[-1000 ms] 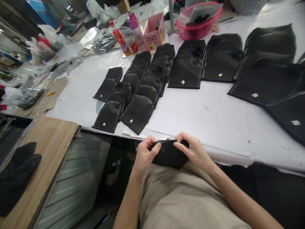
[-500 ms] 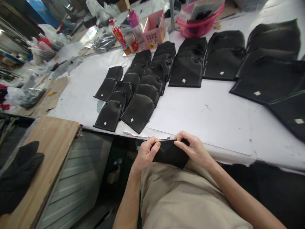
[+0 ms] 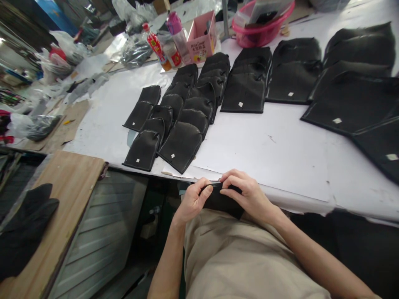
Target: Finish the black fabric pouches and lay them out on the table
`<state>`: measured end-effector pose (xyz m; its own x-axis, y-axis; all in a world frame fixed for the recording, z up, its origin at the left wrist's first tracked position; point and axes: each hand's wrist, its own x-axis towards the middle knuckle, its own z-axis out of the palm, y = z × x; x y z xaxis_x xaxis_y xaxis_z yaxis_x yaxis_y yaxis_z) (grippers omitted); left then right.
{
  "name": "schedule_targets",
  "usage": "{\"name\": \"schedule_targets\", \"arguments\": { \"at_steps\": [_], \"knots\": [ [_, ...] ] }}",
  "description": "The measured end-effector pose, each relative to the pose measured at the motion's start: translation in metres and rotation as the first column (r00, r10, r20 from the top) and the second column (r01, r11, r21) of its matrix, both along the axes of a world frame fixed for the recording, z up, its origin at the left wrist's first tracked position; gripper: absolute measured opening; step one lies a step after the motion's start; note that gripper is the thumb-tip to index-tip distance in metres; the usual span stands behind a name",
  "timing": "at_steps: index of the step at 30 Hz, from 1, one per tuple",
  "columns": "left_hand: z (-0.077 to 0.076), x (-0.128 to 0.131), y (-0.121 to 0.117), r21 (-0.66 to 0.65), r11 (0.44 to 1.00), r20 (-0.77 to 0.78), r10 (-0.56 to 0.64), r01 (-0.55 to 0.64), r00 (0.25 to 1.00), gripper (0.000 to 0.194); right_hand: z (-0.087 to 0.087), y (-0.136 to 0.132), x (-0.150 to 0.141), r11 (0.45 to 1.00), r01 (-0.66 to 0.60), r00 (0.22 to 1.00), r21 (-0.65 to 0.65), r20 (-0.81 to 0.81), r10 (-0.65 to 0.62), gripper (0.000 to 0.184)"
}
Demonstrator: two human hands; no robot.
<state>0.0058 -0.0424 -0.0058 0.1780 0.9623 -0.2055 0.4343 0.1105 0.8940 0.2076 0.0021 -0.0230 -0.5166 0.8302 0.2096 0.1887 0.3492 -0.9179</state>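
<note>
A small black fabric pouch rests against my lap at the near edge of the white table. My left hand pinches its left end with thumb and curled fingers. My right hand lies over its top edge, fingers closed on the fabric. Much of the pouch is hidden under my right hand. Rows of small black pouches with white tags lie overlapped on the table ahead of my hands.
Larger black pouches and bigger black pieces lie to the right. At the back stand a pink box, bottles and a pink basin. A wooden board with black fabric is at left.
My right hand has slid left over the pouch, covering more of it, and my hands are closer together. The pouch looks more gathered.
</note>
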Motion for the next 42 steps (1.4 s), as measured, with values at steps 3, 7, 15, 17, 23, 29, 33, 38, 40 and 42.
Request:
{"name": "schedule_targets", "arguments": {
  "at_steps": [3,7,15,17,23,29,33,38,40,42],
  "knots": [
    [0.000,0.001,0.000,0.036,0.999,-0.049,-0.039,0.041,0.998,0.030,-0.001,-0.001,0.000,0.993,0.010,0.994,-0.117,-0.103,-0.022,0.011],
    [-0.002,0.002,0.000,0.068,0.996,-0.060,-0.056,0.060,0.997,0.028,-0.004,-0.001,0.000,0.980,0.003,0.988,-0.201,-0.148,-0.033,0.012],
    [-0.003,0.001,0.001,0.061,0.996,-0.009,-0.067,0.067,0.998,0.031,-0.005,-0.001,-0.001,0.973,0.000,0.990,-0.229,-0.136,-0.032,0.012],
    [-0.003,0.000,0.001,0.042,0.997,-0.009,-0.062,0.062,0.998,0.032,-0.006,-0.001,-0.001,0.972,0.014,0.992,-0.233,-0.117,-0.043,0.012],
    [0.002,0.000,0.002,0.051,0.995,-0.011,-0.085,0.086,0.996,0.027,-0.003,-0.001,-0.004,0.973,0.041,0.996,-0.226,-0.068,-0.058,0.012],
    [-0.001,-0.002,0.003,-0.005,0.999,-0.001,-0.036,0.036,0.999,0.028,-0.005,-0.001,-0.005,0.975,0.041,0.996,-0.220,-0.068,-0.058,0.013],
    [-0.010,-0.008,0.004,-0.103,0.995,0.090,0.024,-0.014,0.996,0.029,-0.008,0.001,-0.003,0.978,0.033,0.994,-0.205,-0.098,-0.054,0.013],
    [-0.013,-0.006,0.005,-0.105,0.993,0.076,0.067,-0.058,0.995,0.034,-0.009,0.004,-0.004,0.990,-0.020,0.997,-0.141,-0.083,0.008,0.006],
    [-0.013,-0.004,0.005,-0.089,0.994,0.050,0.070,-0.066,0.996,0.035,-0.008,0.004,-0.005,0.992,-0.006,0.998,-0.123,-0.063,-0.002,0.007],
    [-0.013,-0.003,0.005,-0.076,0.994,0.033,0.075,-0.072,0.997,0.036,-0.007,0.003,-0.006,0.992,-0.002,0.997,-0.124,-0.073,-0.007,0.009]
  ]
}}
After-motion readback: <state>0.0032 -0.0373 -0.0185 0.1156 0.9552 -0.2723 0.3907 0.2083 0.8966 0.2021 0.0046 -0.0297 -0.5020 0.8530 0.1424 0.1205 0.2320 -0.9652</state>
